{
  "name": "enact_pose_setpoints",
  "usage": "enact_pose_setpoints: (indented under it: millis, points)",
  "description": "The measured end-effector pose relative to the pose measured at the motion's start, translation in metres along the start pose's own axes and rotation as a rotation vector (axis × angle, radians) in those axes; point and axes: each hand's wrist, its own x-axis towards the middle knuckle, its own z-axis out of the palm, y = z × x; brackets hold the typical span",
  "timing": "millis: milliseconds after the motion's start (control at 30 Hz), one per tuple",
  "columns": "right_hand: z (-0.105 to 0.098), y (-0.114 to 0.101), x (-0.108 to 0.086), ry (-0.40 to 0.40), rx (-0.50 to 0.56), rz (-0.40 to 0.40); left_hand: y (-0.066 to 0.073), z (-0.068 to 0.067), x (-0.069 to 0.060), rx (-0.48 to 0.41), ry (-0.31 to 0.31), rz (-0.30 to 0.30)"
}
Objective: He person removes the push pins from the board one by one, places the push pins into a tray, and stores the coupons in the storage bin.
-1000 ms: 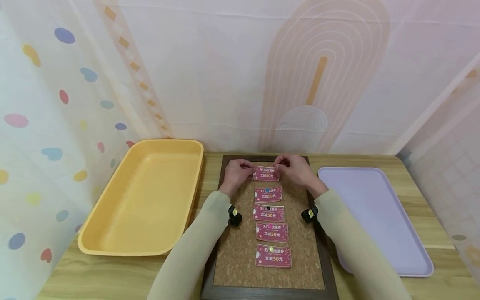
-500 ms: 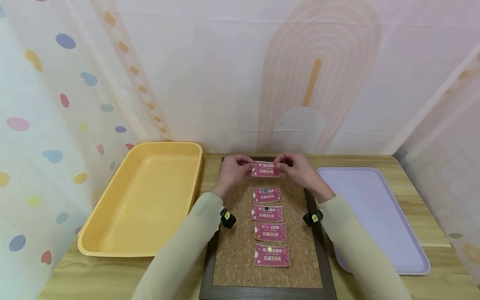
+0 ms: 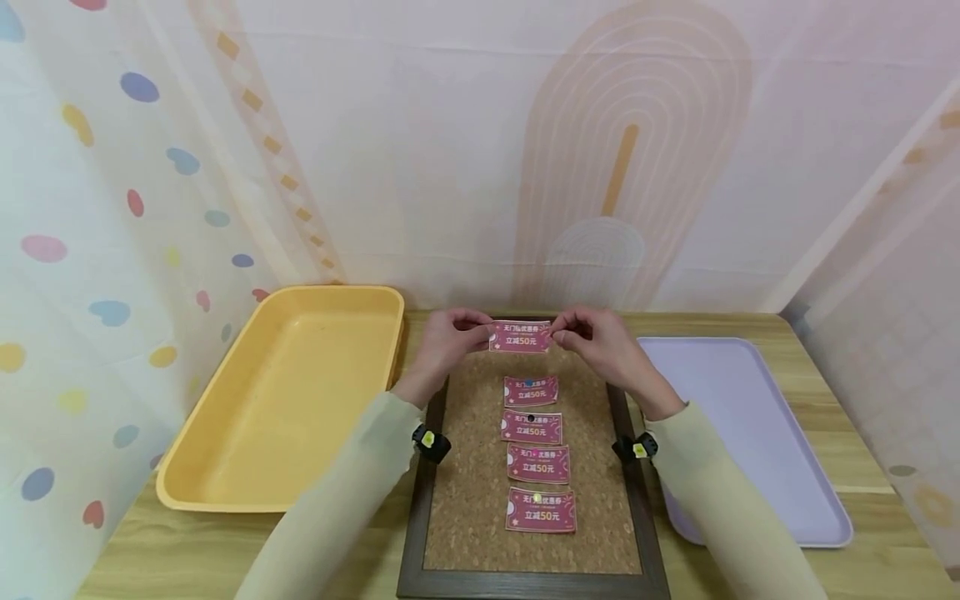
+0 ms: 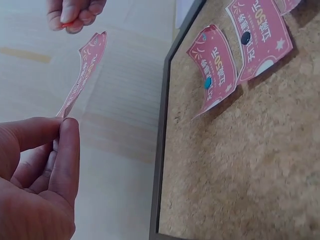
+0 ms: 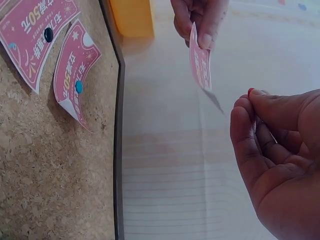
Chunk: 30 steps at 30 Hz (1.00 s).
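My left hand [image 3: 448, 343] pinches the left end of a pink coupon [image 3: 519, 337], raised over the far end of the framed cork board [image 3: 600, 517]. In the left wrist view the coupon [image 4: 86, 70] stands out from the thumb and forefinger of the left hand [image 4: 42, 175]. My right hand [image 5: 280, 150] pinches a small red pin [image 5: 250, 92] between thumb and fingertips, apart from the coupon in the right wrist view. Several coupons lie in a column on the cork, held by a blue pin [image 3: 528, 383], a black pin [image 3: 531, 418], a pink pin and a yellow pin [image 3: 537, 497].
A yellow tray [image 3: 281, 400] stands left of the board, and a flat lilac tray [image 3: 750, 433] lies to its right. Behind the wooden table [image 3: 825, 383] hangs a patterned cloth [image 3: 450, 167].
The coupon has been lifted off the board's far end and has shifted slightly left with my left hand. My right hand has come away from the coupon's right end.
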Motion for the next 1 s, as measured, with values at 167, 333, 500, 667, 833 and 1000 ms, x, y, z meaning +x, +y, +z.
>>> enact_pose_setpoints:
  millis: [167, 333, 500, 667, 833, 1000]
  points:
    - [-0.003, -0.002, -0.005, 0.005, -0.01, 0.005, 0.003, -0.008, -0.007, 0.0, 0.006, -0.008]
    - [-0.006, -0.004, -0.009, 0.008, -0.006, 0.017, 0.008, -0.014, -0.014, 0.045, 0.006, -0.004]
    - [-0.011, -0.004, -0.014, 0.015, 0.005, 0.024, 0.013, -0.018, -0.018, 0.096, 0.001, 0.017]
    - [-0.017, 0.0, -0.019, 0.019, -0.001, 0.032, 0.014, -0.024, -0.02, 0.132, -0.001, 0.043]
    - [-0.024, 0.006, -0.025, 0.028, -0.007, 0.051, 0.014, -0.035, -0.02, 0.175, 0.012, 0.072]
    - [-0.032, 0.016, -0.028, 0.043, -0.024, 0.066, 0.013, -0.049, -0.019, 0.179, 0.009, 0.071]
